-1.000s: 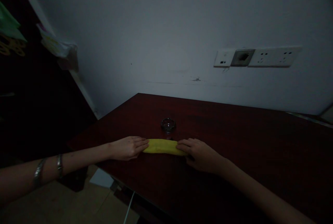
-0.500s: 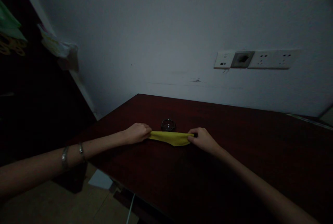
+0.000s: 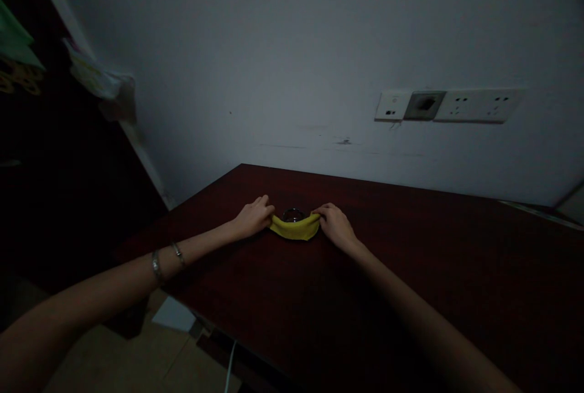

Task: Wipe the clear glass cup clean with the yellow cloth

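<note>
The cloth (image 3: pixel 294 230) has moved up against the glass (image 3: pixel 292 215), the left hand (image 3: pixel 253 218) and right hand (image 3: pixel 335 226) pinching its ends; keep the tension even.

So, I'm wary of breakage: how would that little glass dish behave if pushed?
The glass dish looks low and wide, so it likely slides rather than tips. The yellow cloth curving round its near side may cushion a push. Being glass, it is probably fragile.

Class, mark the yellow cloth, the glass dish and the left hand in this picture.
yellow cloth (image 3: pixel 294 232), head view, middle of its near sagging fold.
glass dish (image 3: pixel 292 215), head view, rim showing above the cloth.
left hand (image 3: pixel 253 219), head view, back of the hand.
</note>
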The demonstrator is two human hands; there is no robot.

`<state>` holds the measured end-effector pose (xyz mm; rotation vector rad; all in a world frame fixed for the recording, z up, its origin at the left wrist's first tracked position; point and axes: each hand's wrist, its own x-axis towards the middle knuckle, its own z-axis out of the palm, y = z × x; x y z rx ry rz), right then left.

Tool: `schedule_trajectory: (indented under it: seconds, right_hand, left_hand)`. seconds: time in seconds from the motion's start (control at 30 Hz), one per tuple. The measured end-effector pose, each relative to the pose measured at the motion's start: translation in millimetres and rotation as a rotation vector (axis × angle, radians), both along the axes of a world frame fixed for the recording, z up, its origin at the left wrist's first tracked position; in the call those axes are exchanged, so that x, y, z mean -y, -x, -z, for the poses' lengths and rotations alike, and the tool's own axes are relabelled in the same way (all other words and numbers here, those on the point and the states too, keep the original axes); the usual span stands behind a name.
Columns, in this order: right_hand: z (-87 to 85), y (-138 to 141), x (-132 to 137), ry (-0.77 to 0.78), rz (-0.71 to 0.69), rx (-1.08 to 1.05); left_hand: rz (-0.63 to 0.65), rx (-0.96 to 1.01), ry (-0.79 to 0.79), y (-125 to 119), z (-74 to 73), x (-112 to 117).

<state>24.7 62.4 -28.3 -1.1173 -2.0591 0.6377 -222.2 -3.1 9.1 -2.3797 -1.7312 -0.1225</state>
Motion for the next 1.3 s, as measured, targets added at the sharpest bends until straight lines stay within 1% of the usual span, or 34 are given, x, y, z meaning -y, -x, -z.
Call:
schedule_trajectory:
  seconds: [0.07,0.13,0.17,0.23,0.3,0.37,0.47,0.6,0.73,0.87,1.0,1.1,1.17,1.3]
  right_hand:
    - [8.5,9.9,-6.1,0.037,-0.005,-0.057]
    - [16.3,19.7,-11.1,0.085,0.033,-0.131]
    - [19.8,24.4,-12.8,0.113,0.058,-0.170]
    - [25.2,33.0,-14.8,0.168,0.115,-0.254]
    - [28.5,40.8,-14.9,0.212,0.166,-0.337]
    - [29.7,47.8,-13.6,0.237,0.206,-0.416]
    - [29.4,57.3,-10.3,0.256,0.235,-0.512]
    - [29.4,66.4,-5.9,0.282,0.232,-0.587]
    - [28.9,70.7,-2.3,0.302,0.214,-0.617]
    - [26.6,72.7,-0.1,0.291,0.221,-0.639]
    - [26.5,70.9,-1.8,0.273,0.271,-0.666]
    - [26.3,61.7,-5.8,0.255,0.314,-0.690]
    - [24.6,50.0,-8.7,0.238,0.340,-0.708]
    - [18.5,12.6,-11.8,0.194,0.400,-0.749]
  left_hand:
    - [-0.030,0.170,-0.008,-0.6,8.0,-6.2]
    - [-0.091,0.423,-0.047,-1.1,19.0,-13.4]
    - [-0.114,0.593,-0.051,-1.8,25.1,-17.0]
    - [-0.197,1.051,-0.058,-5.0,37.6,-23.6]
    - [-0.239,1.178,-0.068,-11.0,48.5,-28.8]
    - [-0.286,1.287,-0.078,-19.3,56.0,-32.5]
    - [-0.339,1.449,-0.078,-33.8,60.5,-35.8]
    - [-0.359,1.608,-0.055,-51.6,60.3,-38.7]
    - [-0.377,1.723,-0.049,-64.0,60.9,-42.1]
    - [-0.391,1.806,-0.059,-71.0,60.4,-44.6]
    - [-0.384,1.853,-0.052,-78.1,56.9,-46.5]
    - [-0.371,1.863,-0.041,-89.6,53.3,-50.7]
    - [-0.355,1.864,-0.029,-102.0,50.4,-55.1]
    - [-0.286,1.865,0.009,-138.7,43.2,-64.0]
